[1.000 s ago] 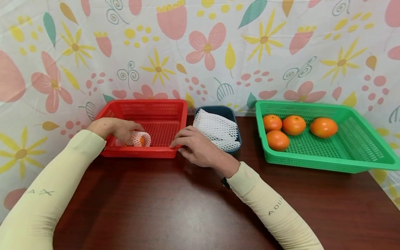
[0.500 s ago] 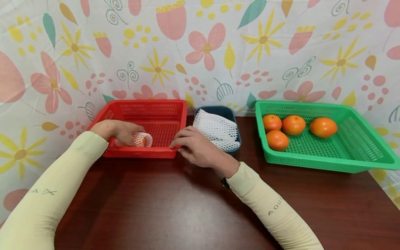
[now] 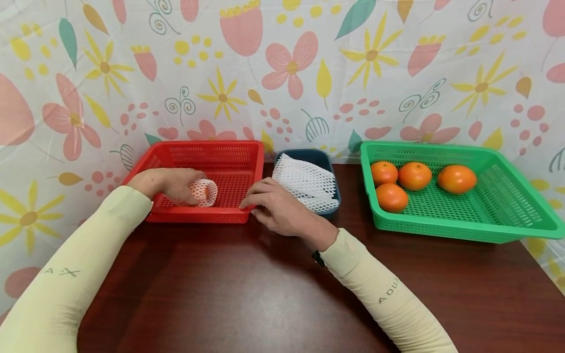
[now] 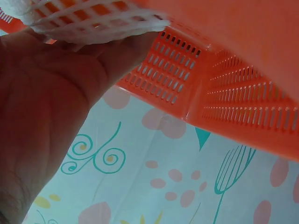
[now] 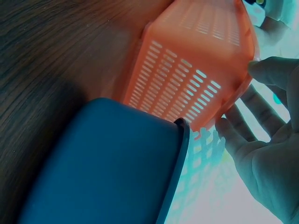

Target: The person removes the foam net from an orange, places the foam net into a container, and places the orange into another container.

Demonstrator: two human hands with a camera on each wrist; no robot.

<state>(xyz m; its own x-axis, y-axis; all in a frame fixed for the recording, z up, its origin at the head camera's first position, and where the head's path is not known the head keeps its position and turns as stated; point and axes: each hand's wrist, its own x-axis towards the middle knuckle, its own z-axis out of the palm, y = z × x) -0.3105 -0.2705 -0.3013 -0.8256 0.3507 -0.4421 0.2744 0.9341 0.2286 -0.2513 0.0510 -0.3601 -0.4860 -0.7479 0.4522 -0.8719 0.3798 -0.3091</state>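
Observation:
In the head view my left hand (image 3: 174, 185) reaches over the near left side of a red basket (image 3: 229, 215). It holds an orange in a white foam net (image 3: 206, 192) down inside the basket. The left wrist view shows the foam net (image 4: 103, 23) against my fingers, the orange peeping through the mesh. My right hand (image 3: 282, 206) grips the rim at the basket's near right corner, its fingertips on the edge. In the right wrist view, the right hand (image 5: 271, 140) has fingertips at the rim of the red basket (image 5: 196, 60).
A dark blue bin (image 3: 336, 198) with white foam nets (image 3: 304, 181) stands right of the red basket. Further right, a green basket (image 3: 441, 228) holds several bare oranges (image 3: 415, 176). A floral cloth (image 3: 282, 73) hangs behind the dark wooden table (image 3: 247, 294).
The netted orange has shifted slightly right and up within the red basket and turned under my left hand. My right hand has stayed at the corner.

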